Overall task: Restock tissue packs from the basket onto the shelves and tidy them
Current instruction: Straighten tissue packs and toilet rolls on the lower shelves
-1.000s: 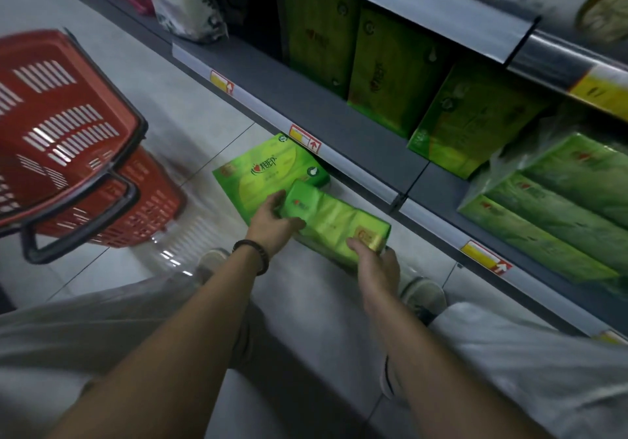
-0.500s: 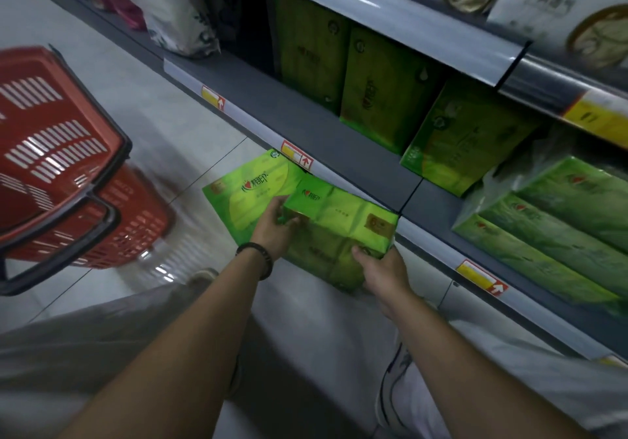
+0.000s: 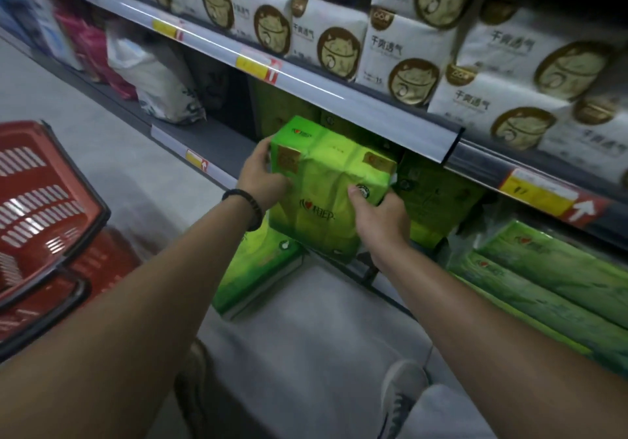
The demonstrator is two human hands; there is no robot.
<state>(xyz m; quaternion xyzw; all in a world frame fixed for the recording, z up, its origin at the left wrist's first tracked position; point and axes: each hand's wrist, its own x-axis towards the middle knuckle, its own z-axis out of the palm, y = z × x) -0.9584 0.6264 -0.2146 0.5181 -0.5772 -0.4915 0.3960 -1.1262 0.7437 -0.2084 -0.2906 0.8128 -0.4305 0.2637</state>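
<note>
A bright green tissue pack (image 3: 326, 184) is held up in front of the lower shelf (image 3: 210, 139), just under the edge rail of the shelf above. My left hand (image 3: 261, 173) grips its left end. My right hand (image 3: 380, 211) grips its lower right side, thumb on the front face. A second green tissue pack (image 3: 258, 272) lies on the floor below, partly hidden by my left forearm. The red basket (image 3: 37, 207) stands at the left on the floor.
More green packs (image 3: 438, 204) stand deep in the lower shelf, and long green packs (image 3: 550, 282) lie to the right. White packs with gold emblems (image 3: 401, 51) fill the upper shelf. White and pink bags (image 3: 153, 78) sit further left. My shoe (image 3: 401, 391) is on the floor.
Both hands have lifted the green pack from floor level up to the opening of the lower shelf. The view has tilted up, and the other pack stays on the floor.
</note>
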